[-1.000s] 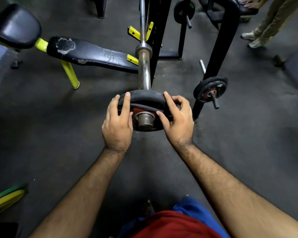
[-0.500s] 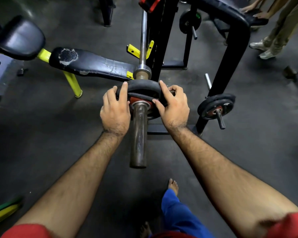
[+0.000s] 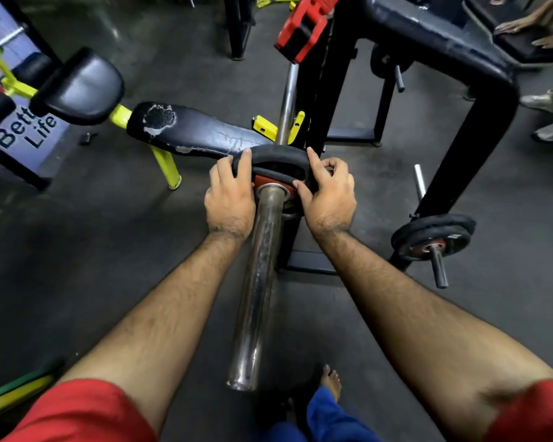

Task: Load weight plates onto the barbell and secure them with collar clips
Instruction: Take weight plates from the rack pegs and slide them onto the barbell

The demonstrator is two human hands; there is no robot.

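While threaded on the barbell sleeve point(image 3: 256, 282), weight plate point(image 3: 278, 159) between both hands, left hand point(image 3: 229, 199), right hand point(image 3: 328, 194), fingers curled over its rim.

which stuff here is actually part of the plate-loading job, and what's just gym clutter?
In the job:
- weight plate, on the sleeve
- barbell sleeve
- left hand and right hand, both gripping the plate's rim

Lying about:
- bench with torn padding
- spare plates on a rack peg
- red block on the upright
- yellow and green plate edge
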